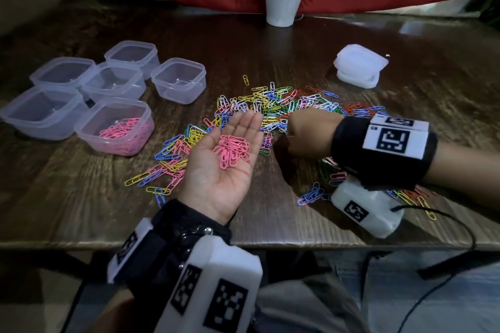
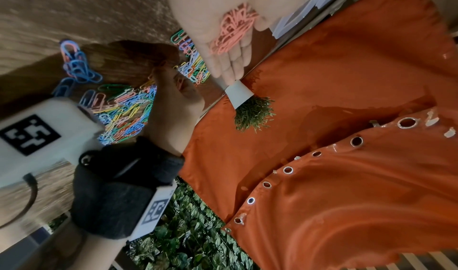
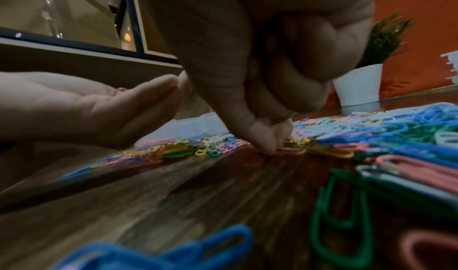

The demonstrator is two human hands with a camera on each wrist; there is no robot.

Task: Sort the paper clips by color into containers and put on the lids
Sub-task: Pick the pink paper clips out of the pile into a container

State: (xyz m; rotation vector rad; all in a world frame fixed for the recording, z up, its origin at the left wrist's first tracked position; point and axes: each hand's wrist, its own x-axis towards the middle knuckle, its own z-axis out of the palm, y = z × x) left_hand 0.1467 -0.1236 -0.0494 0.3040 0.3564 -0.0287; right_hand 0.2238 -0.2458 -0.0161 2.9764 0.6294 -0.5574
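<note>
A mixed pile of coloured paper clips is spread over the middle of the dark wooden table. My left hand hovers palm up over the pile, fingers straight, carrying a small heap of pink clips, also seen in the left wrist view as pink clips. My right hand is curled knuckles up on the pile beside it. In the right wrist view its thumb and forefinger pinch a pink clip lying on the table. A clear container at the left holds pink clips.
Several empty clear containers stand grouped at the back left. A stack of white lids sits at the back right. A white plant pot stands at the far edge before a red cloth. The table's front edge runs just below my wrists.
</note>
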